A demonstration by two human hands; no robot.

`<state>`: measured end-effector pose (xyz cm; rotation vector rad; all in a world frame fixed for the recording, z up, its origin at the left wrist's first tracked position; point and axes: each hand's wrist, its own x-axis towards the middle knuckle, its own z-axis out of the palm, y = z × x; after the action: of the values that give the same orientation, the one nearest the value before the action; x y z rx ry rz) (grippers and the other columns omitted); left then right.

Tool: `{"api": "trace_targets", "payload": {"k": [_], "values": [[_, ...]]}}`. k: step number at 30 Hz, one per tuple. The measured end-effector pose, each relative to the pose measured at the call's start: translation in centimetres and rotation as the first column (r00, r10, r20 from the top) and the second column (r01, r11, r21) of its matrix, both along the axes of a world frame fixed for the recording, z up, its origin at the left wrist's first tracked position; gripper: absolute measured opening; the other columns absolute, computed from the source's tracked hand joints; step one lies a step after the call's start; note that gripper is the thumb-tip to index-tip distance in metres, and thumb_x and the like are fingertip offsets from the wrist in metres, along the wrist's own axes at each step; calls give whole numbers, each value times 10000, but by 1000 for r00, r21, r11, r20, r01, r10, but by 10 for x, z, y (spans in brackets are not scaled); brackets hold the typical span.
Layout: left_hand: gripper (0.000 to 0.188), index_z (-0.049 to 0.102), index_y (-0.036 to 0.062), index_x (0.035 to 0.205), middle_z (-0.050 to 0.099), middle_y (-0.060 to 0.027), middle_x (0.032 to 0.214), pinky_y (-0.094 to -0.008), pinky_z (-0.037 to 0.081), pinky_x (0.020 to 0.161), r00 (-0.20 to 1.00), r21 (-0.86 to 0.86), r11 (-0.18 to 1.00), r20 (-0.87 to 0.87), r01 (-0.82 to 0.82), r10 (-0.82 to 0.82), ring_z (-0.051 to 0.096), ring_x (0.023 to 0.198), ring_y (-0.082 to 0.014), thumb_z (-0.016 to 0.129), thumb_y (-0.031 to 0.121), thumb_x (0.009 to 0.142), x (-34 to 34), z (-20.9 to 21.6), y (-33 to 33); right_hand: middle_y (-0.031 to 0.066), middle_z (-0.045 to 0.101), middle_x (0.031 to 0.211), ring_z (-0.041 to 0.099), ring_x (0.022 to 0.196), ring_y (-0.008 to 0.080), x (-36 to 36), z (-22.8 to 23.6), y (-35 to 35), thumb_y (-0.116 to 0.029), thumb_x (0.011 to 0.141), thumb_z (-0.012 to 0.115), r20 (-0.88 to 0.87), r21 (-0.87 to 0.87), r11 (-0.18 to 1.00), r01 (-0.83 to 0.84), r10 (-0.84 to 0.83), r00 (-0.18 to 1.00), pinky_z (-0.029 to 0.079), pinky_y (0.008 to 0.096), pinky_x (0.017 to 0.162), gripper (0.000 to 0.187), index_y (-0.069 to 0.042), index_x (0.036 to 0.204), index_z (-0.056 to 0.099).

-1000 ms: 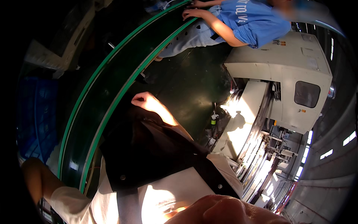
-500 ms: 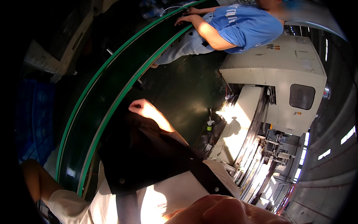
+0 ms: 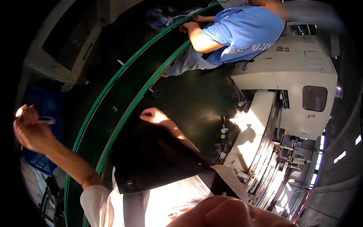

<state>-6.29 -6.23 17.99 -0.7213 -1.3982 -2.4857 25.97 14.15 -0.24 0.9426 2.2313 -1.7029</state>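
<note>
My left hand (image 3: 33, 132) is raised at the far left, beyond the conveyor's edge. Its fingers close round a small pale, slim object (image 3: 47, 120) whose kind I cannot make out. My right hand (image 3: 154, 115) is loosely curled at the edge of my black apron (image 3: 151, 159), close to the conveyor's near rail; nothing shows in it. The dark green conveyor belt (image 3: 123, 90) with bright green rails curves between my arms. A small pale piece (image 3: 115, 109) lies on the belt.
A person in a blue shirt (image 3: 249, 34) stands farther along the conveyor, hands over it. Blue crates (image 3: 49, 106) are at the left below a pale machine (image 3: 56, 64). A large cream machine (image 3: 283, 83) with rails stands at the right. A green-labelled bottle (image 3: 223, 133) is on the floor.
My left hand has come up into view at the left, holding the small pale object. The view has shifted slightly. The person in blue has turned and bent farther over the conveyor.
</note>
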Motion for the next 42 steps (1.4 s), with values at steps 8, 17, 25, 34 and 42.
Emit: {"api": "trace_targets", "payload": {"k": [8,17,25,34,42], "values": [[267,580,23,1146,584,-27,715,-159,305,463,915,-414,838,337,356,-222,416,521,-28,517,98,897,123,-110,83,105,643,765,609,708,153,14,-10,1,-216,793,648,-49,-44,997,70,-72,996,475,274,653,219,-22,896,647],[239,629,23,1066,635,-43,761,-186,373,511,986,-638,753,133,161,-98,505,584,-41,602,45,829,111,-119,66,118,655,823,615,768,180,9,-6,-6,-206,794,635,-30,-6,1000,30,-30,999,473,284,690,233,-12,922,650],[257,613,-24,1071,623,-38,703,-195,375,524,989,-704,703,147,101,6,511,606,-38,577,133,871,30,-163,60,97,653,795,610,724,191,9,-13,-2,-278,787,635,-12,21,999,42,-41,999,466,302,639,256,-52,904,664],[218,642,-12,927,631,-96,663,-282,442,557,992,-920,389,-1,48,-126,605,603,-158,581,179,843,-47,-225,42,104,644,888,606,847,240,-7,21,-15,-264,788,621,1,141,984,-106,107,994,469,333,744,258,-58,940,649],[235,651,-12,816,635,-118,649,-338,474,591,802,-921,-219,389,323,-453,635,621,-197,606,215,772,-49,-256,37,119,632,945,600,899,278,-28,49,-37,-226,789,619,-151,203,955,-216,249,957,474,349,780,252,-35,951,634]]}}
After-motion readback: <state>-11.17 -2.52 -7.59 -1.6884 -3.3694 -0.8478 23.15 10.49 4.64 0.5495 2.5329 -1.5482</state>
